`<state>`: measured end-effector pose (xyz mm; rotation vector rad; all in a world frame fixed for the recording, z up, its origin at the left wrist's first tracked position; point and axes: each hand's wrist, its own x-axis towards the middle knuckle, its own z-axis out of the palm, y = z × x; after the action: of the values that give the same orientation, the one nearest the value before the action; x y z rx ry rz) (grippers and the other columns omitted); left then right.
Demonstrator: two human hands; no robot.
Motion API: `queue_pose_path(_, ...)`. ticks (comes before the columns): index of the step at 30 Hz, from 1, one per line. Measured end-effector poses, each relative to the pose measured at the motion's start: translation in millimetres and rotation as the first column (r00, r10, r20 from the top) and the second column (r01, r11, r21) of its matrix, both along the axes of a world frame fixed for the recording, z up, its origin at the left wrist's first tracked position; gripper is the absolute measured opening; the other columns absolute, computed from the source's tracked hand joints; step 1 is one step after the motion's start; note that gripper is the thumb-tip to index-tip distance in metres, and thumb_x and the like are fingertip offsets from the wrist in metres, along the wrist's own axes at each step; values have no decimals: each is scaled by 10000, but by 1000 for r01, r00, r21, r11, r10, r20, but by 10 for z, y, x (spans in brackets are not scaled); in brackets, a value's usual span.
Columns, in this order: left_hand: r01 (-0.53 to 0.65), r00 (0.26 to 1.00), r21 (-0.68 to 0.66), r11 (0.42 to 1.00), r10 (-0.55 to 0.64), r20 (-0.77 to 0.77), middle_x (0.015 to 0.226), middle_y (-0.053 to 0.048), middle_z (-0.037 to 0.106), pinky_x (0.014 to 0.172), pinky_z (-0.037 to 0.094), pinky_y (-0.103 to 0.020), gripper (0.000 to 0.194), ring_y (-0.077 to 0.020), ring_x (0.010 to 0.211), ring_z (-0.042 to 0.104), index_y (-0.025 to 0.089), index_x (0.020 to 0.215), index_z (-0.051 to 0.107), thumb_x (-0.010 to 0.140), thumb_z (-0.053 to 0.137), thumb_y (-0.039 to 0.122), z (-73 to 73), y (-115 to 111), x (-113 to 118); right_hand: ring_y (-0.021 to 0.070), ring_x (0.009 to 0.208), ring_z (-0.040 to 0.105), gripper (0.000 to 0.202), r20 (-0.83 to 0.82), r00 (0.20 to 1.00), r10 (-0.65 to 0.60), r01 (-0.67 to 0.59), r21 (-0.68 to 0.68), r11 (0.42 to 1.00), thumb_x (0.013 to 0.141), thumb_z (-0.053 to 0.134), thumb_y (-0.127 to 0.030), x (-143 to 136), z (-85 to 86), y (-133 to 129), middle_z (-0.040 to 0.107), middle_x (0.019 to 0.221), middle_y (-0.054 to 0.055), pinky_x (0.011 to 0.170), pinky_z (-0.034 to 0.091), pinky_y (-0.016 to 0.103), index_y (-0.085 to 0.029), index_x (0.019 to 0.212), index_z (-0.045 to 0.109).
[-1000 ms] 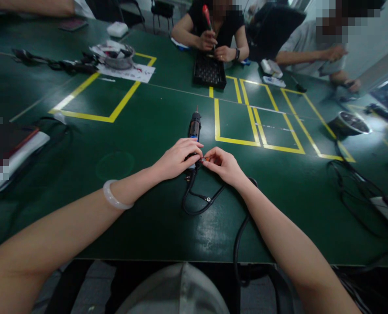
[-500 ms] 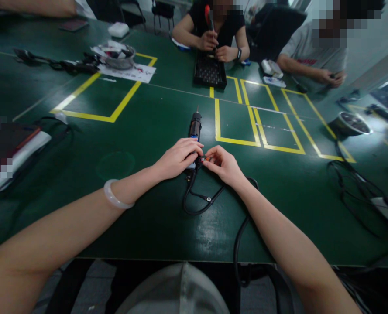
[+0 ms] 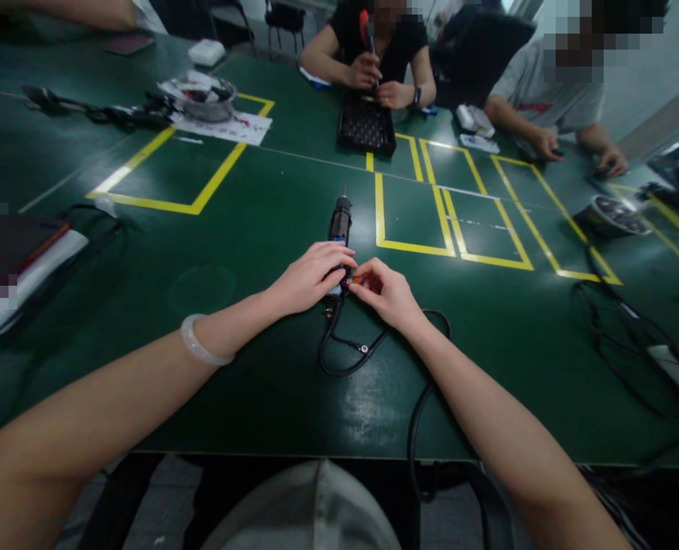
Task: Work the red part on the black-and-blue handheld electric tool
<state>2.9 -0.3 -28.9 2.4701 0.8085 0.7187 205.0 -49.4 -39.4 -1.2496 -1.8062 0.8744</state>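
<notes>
An electric screwdriver [image 3: 340,218], black with a blue band, lies on the green table with its thin bit pointing away from me. My left hand [image 3: 315,276] is laid over its body, fingers closed around it and hiding much of the middle. At the tool's right side, my right hand [image 3: 389,294] pinches a small orange part [image 3: 357,280]; the fingertips cover most of it, so its kind is unclear. A black cable [image 3: 339,374] leaves the tool's rear end, loops towards me and runs off the table's front edge. A small metal ring terminal [image 3: 364,349] shows on a thin wire.
Yellow tape outlines [image 3: 416,248] mark the table ahead. A metal bowl [image 3: 210,107] sits on paper at the back left. A black tray [image 3: 366,134] stands before a co-worker opposite. Loose cables [image 3: 608,321] lie to the right, a notebook-like stack [image 3: 24,263] to the left.
My right hand has shifted slightly left and turned at the tool's side. My left hand stays put. The co-worker at the right has moved their hands apart.
</notes>
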Motion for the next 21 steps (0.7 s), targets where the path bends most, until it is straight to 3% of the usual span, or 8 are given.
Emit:
queue_pose_path(10, -15, 999, 38, 999, 17, -46, 1403, -111, 563, 1163, 326, -449, 341, -245, 1376, 430, 170, 1177, 658, 1003, 380, 264, 2, -12, -5, 136, 679, 551, 114, 51, 998, 32, -35, 52, 998, 859, 646, -279, 24, 12, -6, 628, 825, 10, 645, 442, 281, -210, 946, 621)
queue_pose_path(21, -224, 957, 6, 975, 221, -190, 1629, -143, 236, 1181, 269, -529, 511, -344, 1476, 272, 182, 1480, 484, 1018, 359, 360, -86, -62, 25, 156, 726, 614, 135, 52, 999, -14, 10, 80, 997, 879, 632, -264, 33, -19, 7, 687, 862, 46, 666, 478, 296, -189, 967, 703)
